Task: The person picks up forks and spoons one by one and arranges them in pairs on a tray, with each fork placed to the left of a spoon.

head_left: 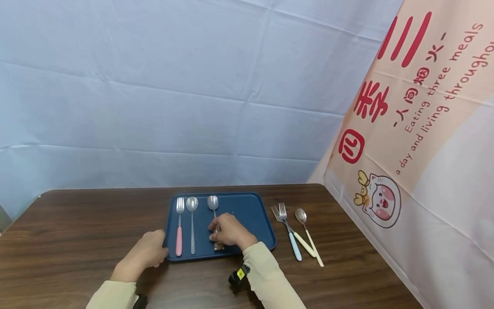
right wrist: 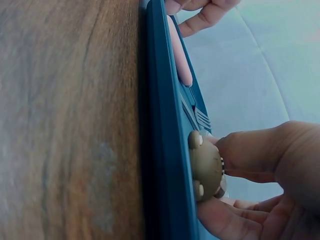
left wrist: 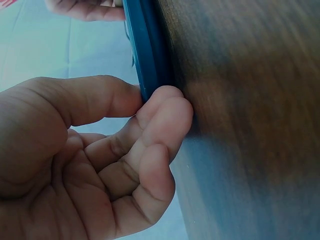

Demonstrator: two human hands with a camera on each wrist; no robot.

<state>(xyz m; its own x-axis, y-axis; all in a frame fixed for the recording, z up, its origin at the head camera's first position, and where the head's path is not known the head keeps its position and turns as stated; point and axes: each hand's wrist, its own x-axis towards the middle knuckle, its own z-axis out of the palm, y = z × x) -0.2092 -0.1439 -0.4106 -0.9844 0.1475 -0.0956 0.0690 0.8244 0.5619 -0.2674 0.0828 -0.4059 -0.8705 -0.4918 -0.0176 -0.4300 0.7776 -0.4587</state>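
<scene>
A blue tray (head_left: 247, 214) lies on the table. My left hand (head_left: 148, 251) pinches its near left corner; the left wrist view shows the thumb on the rim (left wrist: 145, 55) and curled fingers (left wrist: 167, 115) below it. My right hand (head_left: 229, 231) holds a spoon (head_left: 212, 201) by its handle, over the middle of the tray. That handle ends in a brown bear-head figure (right wrist: 206, 165), seen between thumb and fingers in the right wrist view. Left of it on the tray lie a plain metal spoon (head_left: 192, 204) and a pink-handled fork (head_left: 179, 240), side by side.
On the table right of the tray lie a blue-handled fork (head_left: 295, 246), a yellow-handled fork (head_left: 305, 244) crossing it, and a spoon with a cream handle (head_left: 313, 246). A white cloth (head_left: 154, 107) hangs behind the table, and a printed cloth (head_left: 417, 128) hangs at the right.
</scene>
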